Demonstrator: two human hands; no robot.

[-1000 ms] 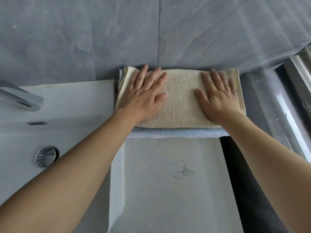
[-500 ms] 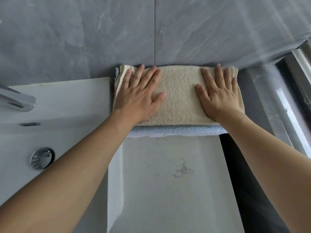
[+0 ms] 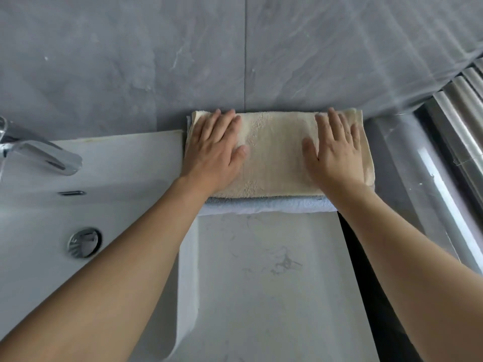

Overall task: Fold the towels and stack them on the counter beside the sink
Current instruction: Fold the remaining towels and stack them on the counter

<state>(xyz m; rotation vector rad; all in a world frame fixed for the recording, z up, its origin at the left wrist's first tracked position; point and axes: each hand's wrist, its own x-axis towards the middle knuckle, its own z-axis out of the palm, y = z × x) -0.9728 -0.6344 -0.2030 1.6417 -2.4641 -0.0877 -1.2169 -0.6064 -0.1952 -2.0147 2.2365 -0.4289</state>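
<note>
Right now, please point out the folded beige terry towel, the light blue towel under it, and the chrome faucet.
folded beige terry towel (image 3: 277, 155): head view, bare middle.
light blue towel (image 3: 274, 203): head view, front edge.
chrome faucet (image 3: 41, 152): head view, spout.

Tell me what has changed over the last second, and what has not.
Little changed. Both hands stayed flat on the folded beige terry towel; the left hand slid slightly toward its left end, the right hand slightly toward the wall. Nothing was gripped or released. The beige towel still lies on the folded light blue towel on the pale marble counter, beside the white sink.
</note>
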